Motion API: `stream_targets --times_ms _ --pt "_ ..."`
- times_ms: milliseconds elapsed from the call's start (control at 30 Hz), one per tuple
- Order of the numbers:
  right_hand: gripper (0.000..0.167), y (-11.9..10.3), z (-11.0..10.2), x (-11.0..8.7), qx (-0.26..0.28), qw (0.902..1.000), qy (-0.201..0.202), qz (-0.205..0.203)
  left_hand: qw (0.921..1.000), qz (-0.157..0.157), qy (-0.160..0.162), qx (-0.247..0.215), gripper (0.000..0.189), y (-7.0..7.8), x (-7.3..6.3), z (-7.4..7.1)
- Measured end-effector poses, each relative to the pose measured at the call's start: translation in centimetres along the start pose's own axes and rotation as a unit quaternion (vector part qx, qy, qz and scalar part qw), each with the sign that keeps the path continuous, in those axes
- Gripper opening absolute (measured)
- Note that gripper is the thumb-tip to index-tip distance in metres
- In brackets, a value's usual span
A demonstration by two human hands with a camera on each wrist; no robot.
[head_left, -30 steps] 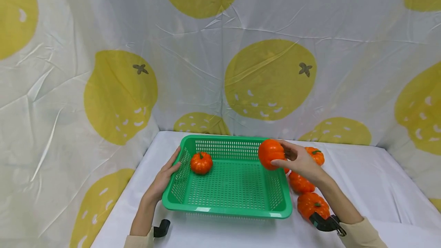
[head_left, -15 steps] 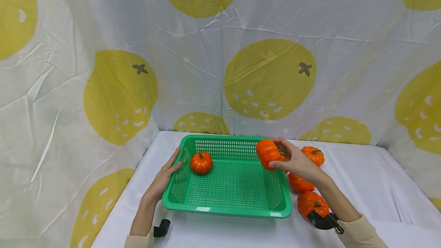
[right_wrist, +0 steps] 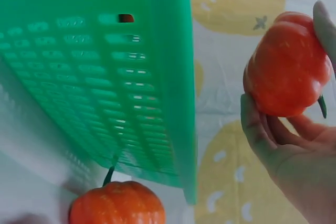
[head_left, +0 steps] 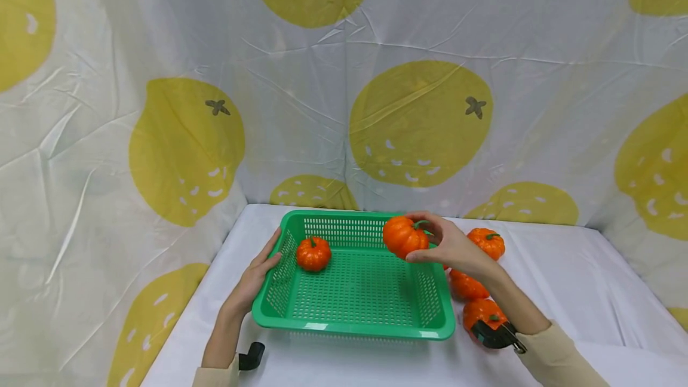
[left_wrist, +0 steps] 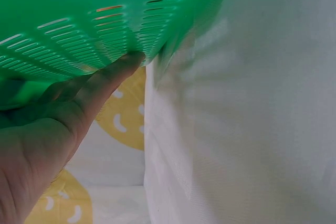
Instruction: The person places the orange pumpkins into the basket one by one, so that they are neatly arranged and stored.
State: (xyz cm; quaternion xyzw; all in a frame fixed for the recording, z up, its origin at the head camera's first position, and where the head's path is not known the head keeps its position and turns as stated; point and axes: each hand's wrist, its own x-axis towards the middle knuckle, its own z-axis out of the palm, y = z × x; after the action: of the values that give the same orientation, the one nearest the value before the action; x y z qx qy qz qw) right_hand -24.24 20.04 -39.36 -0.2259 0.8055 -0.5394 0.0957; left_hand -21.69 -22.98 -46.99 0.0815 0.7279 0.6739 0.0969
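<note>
A green perforated plastic basket (head_left: 352,288) sits on the table with one small orange pumpkin (head_left: 313,254) inside at its left. My left hand (head_left: 255,276) rests against the basket's left side, fingers extended; the left wrist view has a straight finger (left_wrist: 113,80) touching the slotted outer wall. Above the basket's right part, my right hand (head_left: 454,249) holds another orange pumpkin (head_left: 403,236) between thumb and fingers, its green stem turned toward the palm. In the right wrist view this pumpkin (right_wrist: 289,69) is apart from the basket rim (right_wrist: 178,87).
Several more orange pumpkins lie right of the basket: one at the back (head_left: 488,243), one in the middle (head_left: 467,284) and one nearer (head_left: 481,314), partly behind the black wrist camera (head_left: 491,336). White cloth (head_left: 570,279) covers the table. Lemon-printed curtains (head_left: 419,124) surround it.
My right hand has moved left, farther over the basket, with the pumpkin turning so its stem now shows upper right. The left hand and basket have stayed in place.
</note>
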Motion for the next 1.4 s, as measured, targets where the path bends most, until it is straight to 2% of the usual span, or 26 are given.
stream_targets --times_ms 200,333,533,700,867,1000,1267,1400 --pt "0.07 -1.0 0.5 1.6 -0.02 0.998 -0.035 -0.049 1.0 0.001 -0.001 -0.003 0.061 0.0 -0.1 0.0" --pt "0.071 -1.8 1.0 2.8 -0.038 0.9963 -0.056 -0.053 1.0 0.002 0.0 0.004 0.061 0.0 -0.1 0.0" --pt "0.067 -2.5 2.3 4.9 -0.034 0.9953 -0.07 -0.058 1.0 0.006 0.001 0.007 0.061 0.1 -0.1 0.1" --pt "0.072 -2.6 3.3 6.1 -0.041 0.9954 -0.07 -0.05 1.0 0.008 -0.003 0.005 0.061 0.2 -0.1 0.1" --pt "0.074 -2.4 4.3 7.5 -0.078 0.9954 -0.043 -0.035 1.0 0.007 0.001 0.001 0.06 0.0 0.0 0.1" --pt "0.076 -2.1 5.4 8.5 -0.075 0.9965 -0.023 -0.028 1.0 0.006 0.002 -0.001 0.06 0.0 0.0 0.1" --pt "0.081 -1.1 7.1 9.3 -0.088 0.9954 -0.032 -0.018 1.0 0.005 0.0 -0.002 0.061 0.0 0.0 0.1" --pt "0.085 -0.1 7.9 9.4 -0.105 0.9934 -0.045 0.013 1.0 0.004 0.001 0.0 0.061 0.1 0.0 0.1"
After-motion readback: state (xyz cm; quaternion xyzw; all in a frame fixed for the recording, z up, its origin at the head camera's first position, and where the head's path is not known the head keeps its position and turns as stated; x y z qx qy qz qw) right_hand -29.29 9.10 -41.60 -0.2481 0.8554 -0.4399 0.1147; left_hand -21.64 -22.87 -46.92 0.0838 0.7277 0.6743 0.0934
